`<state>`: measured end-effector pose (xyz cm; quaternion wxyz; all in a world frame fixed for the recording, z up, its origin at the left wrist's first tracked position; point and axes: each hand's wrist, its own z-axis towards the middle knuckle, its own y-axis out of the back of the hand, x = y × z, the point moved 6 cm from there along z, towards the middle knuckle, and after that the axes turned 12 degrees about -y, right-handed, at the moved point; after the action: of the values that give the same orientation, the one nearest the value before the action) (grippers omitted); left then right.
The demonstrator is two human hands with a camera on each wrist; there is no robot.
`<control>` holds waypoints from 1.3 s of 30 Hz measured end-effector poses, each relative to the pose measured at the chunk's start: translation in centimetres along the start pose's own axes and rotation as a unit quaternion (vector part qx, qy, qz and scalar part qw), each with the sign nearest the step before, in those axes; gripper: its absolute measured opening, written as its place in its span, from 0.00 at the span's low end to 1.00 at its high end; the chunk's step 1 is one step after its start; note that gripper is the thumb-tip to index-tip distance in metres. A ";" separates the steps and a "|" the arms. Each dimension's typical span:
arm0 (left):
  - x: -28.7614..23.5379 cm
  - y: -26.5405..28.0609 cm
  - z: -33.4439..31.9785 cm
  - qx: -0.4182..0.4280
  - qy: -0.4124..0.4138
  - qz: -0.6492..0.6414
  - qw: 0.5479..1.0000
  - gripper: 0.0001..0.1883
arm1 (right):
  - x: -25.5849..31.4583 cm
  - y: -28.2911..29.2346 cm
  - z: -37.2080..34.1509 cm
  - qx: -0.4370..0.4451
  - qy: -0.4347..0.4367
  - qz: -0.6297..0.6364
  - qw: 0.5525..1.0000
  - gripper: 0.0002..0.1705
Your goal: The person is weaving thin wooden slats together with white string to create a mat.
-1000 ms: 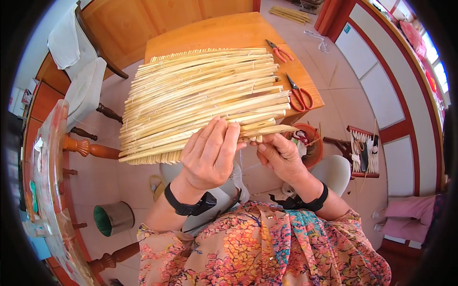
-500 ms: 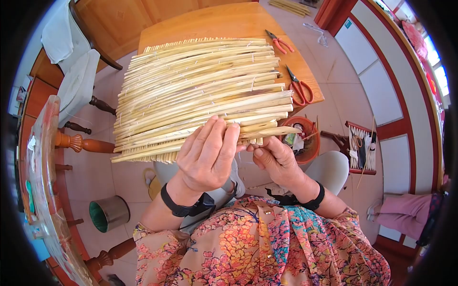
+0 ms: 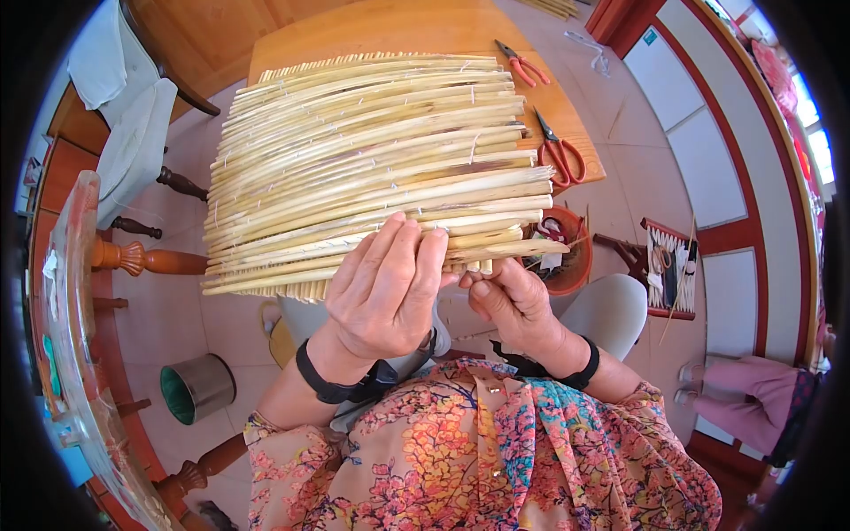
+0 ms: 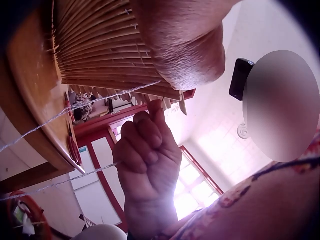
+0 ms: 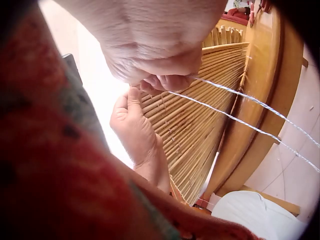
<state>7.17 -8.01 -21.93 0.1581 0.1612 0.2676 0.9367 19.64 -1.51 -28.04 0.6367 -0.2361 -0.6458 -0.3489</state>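
- Now the wide mat of pale yellow rods, tied in rows with white knots [image 3: 372, 159], lies on the orange-brown wooden worktop [image 3: 390, 19], its near edge reaching past the worktop toward the person.
- At the mat's near edge, the left hand [image 3: 385, 292] grips the rods, fingers over the top and thumb beneath.
- At its near right corner, the right hand [image 3: 521, 305] pinches close to the rod ends; its other fingers curl round white twisted string [image 5: 260, 103], with two strands trailing away.
- Slightly changed: the mat's right end sits closer to the black-bladed, red-handled scissors [image 3: 555, 144], while both hands keep the same hold. The mat seems to have slid a little, so the corner stays steady for close finger work.
- Beyond the scissors, right of the mat, are red-handled pliers [image 3: 519, 64].
- Below its near right corner stands an orange basket [image 3: 588, 257].
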 end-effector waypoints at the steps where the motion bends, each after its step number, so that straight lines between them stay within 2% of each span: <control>1: 0.0 0.0 0.0 -0.002 0.000 0.000 1.000 0.14 | 0.2 0.1 0.0 -0.011 0.009 -0.005 1.000 0.01; 11: 0.0 -0.2 -0.1 0.010 0.012 -0.019 1.000 0.15 | -0.8 0.2 0.2 -0.031 -0.007 0.022 0.999 0.03; 14: 0.0 -0.2 -0.1 -0.001 0.002 -0.013 1.000 0.14 | -1.7 -0.1 0.5 -0.017 -0.018 0.066 0.998 0.03; 16: 0.0 -0.2 -0.2 -0.005 0.006 -0.019 1.000 0.13 | -1.6 -0.1 0.5 -0.031 0.029 0.068 0.997 0.03; 20: 0.0 -0.2 -0.2 -0.004 0.007 -0.018 1.000 0.13 | -1.5 -0.2 0.5 -0.034 0.041 0.078 0.996 0.03; 28: 0.0 -0.2 -0.1 0.002 0.003 -0.017 1.000 0.13 | -0.6 -0.5 0.0 -0.017 -0.016 0.106 0.994 0.04; 39: -0.1 -0.3 0.0 0.002 0.006 -0.022 1.000 0.13 | -1.1 -1.0 -0.1 -0.012 -0.033 0.176 0.984 0.05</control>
<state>7.32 -7.79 -22.13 0.1762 0.1497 0.2741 0.9335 19.05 -2.05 -29.23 0.6640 -0.3651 -0.6102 -0.2311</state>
